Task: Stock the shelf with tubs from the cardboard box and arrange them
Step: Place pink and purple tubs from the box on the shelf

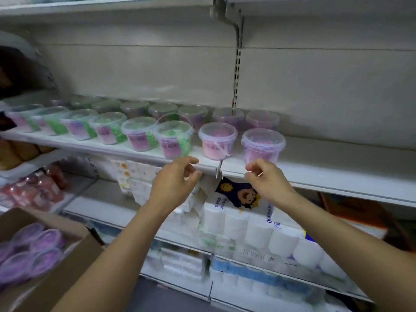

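Just before the shelf (326, 164), left hand (174, 180) and right hand (267, 180), empty.

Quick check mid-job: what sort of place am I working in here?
Most likely a shop aisle. It has slotted metal shelving, rows of identical labelled tubs faced along the edge, and wrapped toilet-roll packs stacked on the shelf below.

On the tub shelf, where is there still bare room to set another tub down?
Bare shelf runs right of the rightmost pink tub to the frame edge. Further left, the green tubs crowd the front edge, rim to rim.
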